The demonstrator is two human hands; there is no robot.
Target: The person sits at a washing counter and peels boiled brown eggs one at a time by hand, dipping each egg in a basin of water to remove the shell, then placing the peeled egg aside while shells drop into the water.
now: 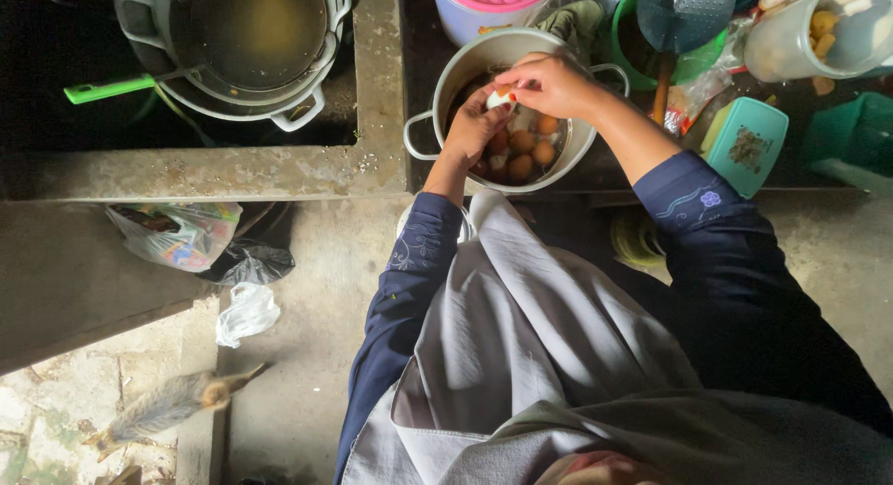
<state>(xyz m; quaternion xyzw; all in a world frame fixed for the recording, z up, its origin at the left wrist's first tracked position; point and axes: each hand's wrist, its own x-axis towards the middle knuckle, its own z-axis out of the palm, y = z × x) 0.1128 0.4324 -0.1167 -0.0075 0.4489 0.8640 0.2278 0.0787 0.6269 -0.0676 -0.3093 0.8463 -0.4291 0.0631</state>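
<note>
Over the egg pot point(577, 141), both hands' fingers point(521, 83) pinch a white egg point(499, 98), teal box point(746, 146) nearby.

Two hands point(516, 104), one egg pot point(558, 159), six brown eggs point(521, 143), one cat point(172, 403)

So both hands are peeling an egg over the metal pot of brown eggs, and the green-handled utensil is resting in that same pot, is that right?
Not quite. In the head view the green-handled utensil rests in the other pot, on the left. The rest stands: left hand and right hand hold a partly peeled egg over the metal pot of brown eggs.
</note>
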